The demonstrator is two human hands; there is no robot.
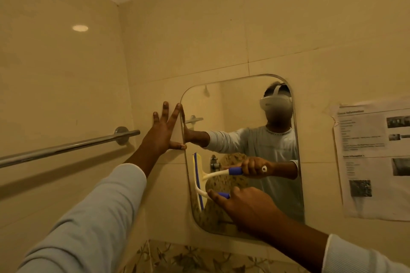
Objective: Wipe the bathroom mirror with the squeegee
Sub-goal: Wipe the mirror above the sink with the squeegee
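Nearest the lens, a pale left sleeve (88, 224) is seen crossing the lower left of the frame, and a right sleeve (355, 257) enters from the lower right corner. The left hand (163, 131) is held flat against the wall tile with its fingers straight and spread, its forefinger and thumb touching the left edge of the mirror (233, 106). The right hand (246, 208) is curled round the blue grip of the squeegee (198, 184), whose blue-edged blade is stood upright against the glass, just inside the mirror's lower left edge; a white neck joins blade to grip. The round-cornered mirror is fixed right of centre, and both hands and the tool are reflected in it. A chrome towel rail (66, 148) is mounted at the left, a printed notice (375, 157) is stuck at the right edge, and a leaf-patterned tile band (199, 259) runs along the bottom.
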